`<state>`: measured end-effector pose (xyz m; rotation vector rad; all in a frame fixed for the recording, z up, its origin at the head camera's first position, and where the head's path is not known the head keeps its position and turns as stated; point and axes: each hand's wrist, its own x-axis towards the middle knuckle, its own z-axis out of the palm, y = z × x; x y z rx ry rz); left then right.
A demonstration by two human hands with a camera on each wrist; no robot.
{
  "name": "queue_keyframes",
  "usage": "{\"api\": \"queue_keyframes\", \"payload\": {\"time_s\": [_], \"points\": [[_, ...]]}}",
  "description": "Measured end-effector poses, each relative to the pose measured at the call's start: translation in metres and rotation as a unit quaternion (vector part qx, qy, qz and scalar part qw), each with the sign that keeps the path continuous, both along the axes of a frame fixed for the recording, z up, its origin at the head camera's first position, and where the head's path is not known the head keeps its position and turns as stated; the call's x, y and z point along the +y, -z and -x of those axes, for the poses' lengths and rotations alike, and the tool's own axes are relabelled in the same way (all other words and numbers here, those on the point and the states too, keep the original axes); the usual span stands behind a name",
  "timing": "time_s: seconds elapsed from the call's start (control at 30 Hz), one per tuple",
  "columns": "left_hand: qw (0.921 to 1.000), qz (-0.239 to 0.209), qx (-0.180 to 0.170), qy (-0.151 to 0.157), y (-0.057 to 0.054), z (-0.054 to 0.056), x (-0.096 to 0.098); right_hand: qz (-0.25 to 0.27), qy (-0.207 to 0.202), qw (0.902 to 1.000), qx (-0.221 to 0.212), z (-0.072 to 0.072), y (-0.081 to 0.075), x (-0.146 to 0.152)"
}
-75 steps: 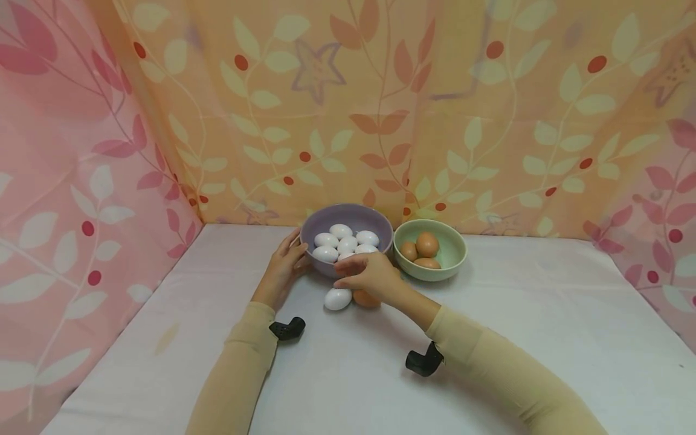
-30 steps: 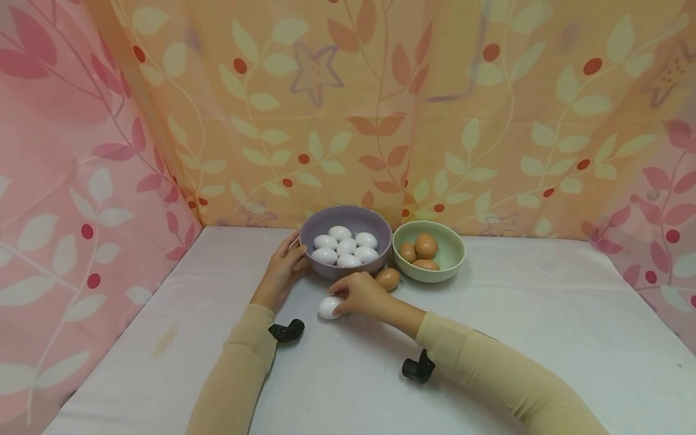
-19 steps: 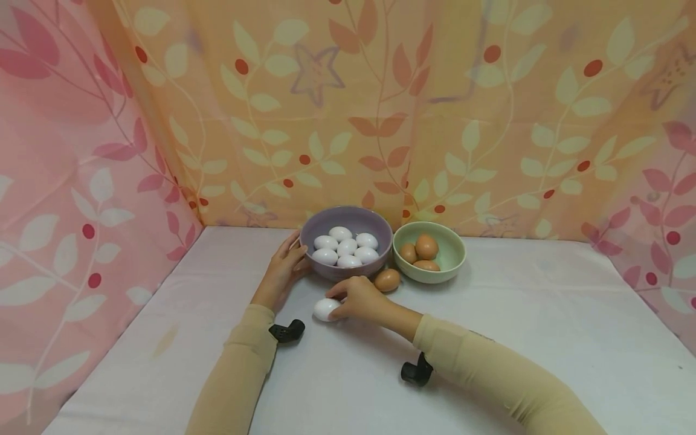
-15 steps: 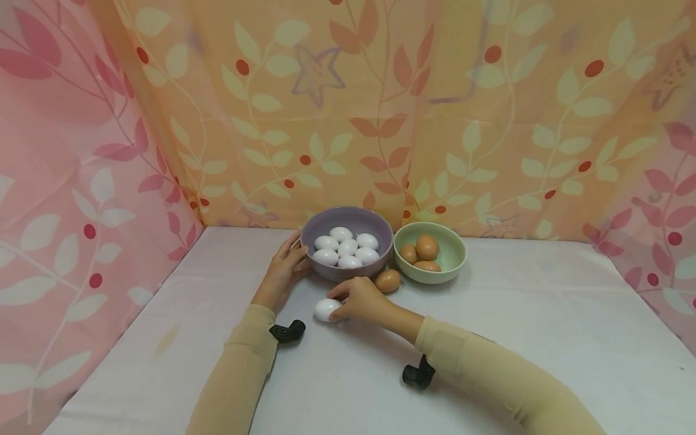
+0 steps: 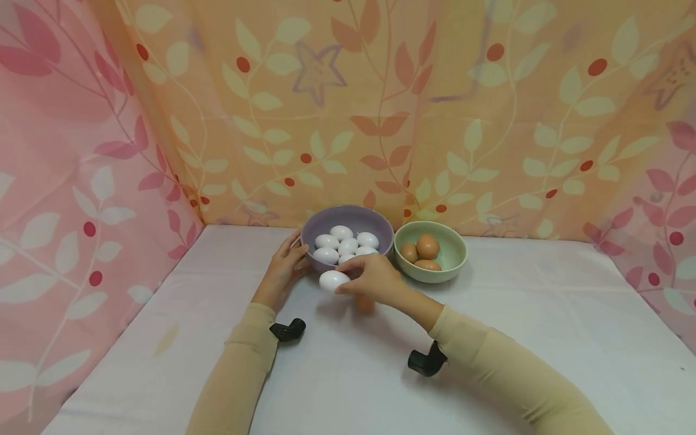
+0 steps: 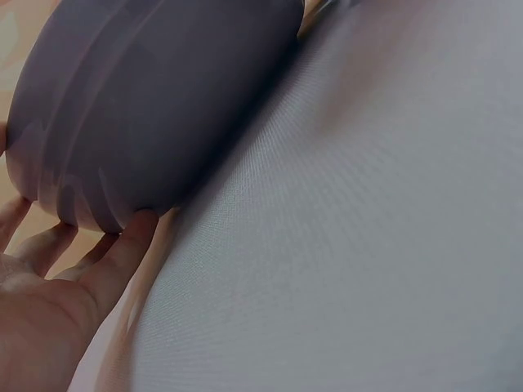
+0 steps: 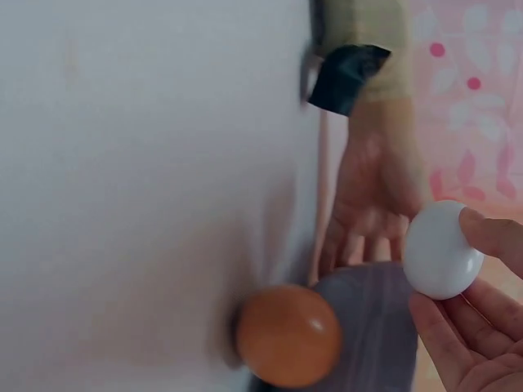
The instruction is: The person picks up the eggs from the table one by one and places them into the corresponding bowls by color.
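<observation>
My right hand pinches a white egg between thumb and fingers, held up off the table in front of the purple bowl. In the right wrist view this white egg hangs clear of the cloth, the thumb on one side and fingertips on the other. My left hand rests its fingertips on the bowl's left outer wall, which the left wrist view shows close up as a smooth purple bowl wall. Several white eggs lie in the bowl. Below my right hand a brown egg lies on the table.
A smaller green bowl with several brown eggs stands right beside the purple one. White cloth covers the table. A patterned orange curtain hangs close behind the bowls, with pink fabric at the side.
My right hand took hold of the white egg on the table and has since raised it toward the purple bowl. The brown egg near the bowls is now hidden behind this hand; another shows below.
</observation>
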<state>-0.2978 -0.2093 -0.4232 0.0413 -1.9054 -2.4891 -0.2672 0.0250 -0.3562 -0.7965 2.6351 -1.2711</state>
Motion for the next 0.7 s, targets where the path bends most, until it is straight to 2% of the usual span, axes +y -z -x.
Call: {"api": "queue_keyframes", "payload": {"time_s": [0.23,0.47,0.7], "points": [[1.0,0.003,0.002,0.006,0.0,0.001,-0.001,0.032,0.023,0.9991,-0.013,0.016,-0.018,0.005],[1.0,-0.003,0.003,0.006,0.002,0.001,-0.001,0.071,0.033,0.9966,-0.025,0.036,-0.023,0.003],[0.9999,-0.01,0.002,0.006,0.002,0.001,0.0,0.039,0.045,0.9982,-0.008,0.048,-0.022,0.0]]}}
